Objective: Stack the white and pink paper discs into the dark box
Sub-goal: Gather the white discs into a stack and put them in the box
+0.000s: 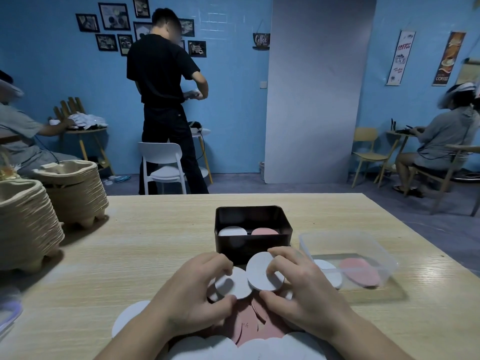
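Each hand pinches a white disc: left hand (197, 294), right hand (298, 287). Best square them together before lowering onto the box's (252, 245) white stack.

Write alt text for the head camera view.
Two bare hands, left hand and right hand, each hold a white disc above a pile of pink discs. Behind them on the wooden table is a dark box with white and pink stacks inside.

- Left hand (193, 289) low in front of the body, fingers curled, thumb and fingertips pinching a white disc (233, 283).
- Right hand (301, 287) just beside it — pinching a second white disc (262, 271), tilted up.
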`<control>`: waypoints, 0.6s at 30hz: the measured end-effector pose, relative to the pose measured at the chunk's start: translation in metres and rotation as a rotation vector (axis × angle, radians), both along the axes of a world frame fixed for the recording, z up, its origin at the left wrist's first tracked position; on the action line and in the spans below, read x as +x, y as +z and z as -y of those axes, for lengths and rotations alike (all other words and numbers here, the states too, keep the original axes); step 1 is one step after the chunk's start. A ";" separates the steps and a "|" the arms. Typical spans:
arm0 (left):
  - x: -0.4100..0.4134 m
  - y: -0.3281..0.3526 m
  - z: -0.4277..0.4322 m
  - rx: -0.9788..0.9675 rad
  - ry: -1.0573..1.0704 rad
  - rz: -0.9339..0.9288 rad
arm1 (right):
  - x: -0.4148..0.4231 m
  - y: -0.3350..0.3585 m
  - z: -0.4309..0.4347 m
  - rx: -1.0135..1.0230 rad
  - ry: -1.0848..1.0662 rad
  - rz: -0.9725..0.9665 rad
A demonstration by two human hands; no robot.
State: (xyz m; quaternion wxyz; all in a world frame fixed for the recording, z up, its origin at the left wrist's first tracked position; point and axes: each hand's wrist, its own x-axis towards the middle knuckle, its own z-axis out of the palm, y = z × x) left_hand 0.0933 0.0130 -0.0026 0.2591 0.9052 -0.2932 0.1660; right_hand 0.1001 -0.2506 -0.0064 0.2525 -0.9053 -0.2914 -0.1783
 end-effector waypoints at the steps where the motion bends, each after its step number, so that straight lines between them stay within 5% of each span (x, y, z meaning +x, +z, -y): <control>1: 0.000 0.001 -0.002 -0.005 0.011 0.004 | -0.001 0.000 0.000 0.009 -0.007 0.003; 9: -0.001 0.005 -0.002 -0.116 0.018 0.130 | 0.002 -0.003 0.002 -0.010 -0.013 0.013; 18: 0.002 -0.004 0.013 0.018 -0.075 0.190 | 0.003 -0.001 -0.004 -0.046 0.127 0.148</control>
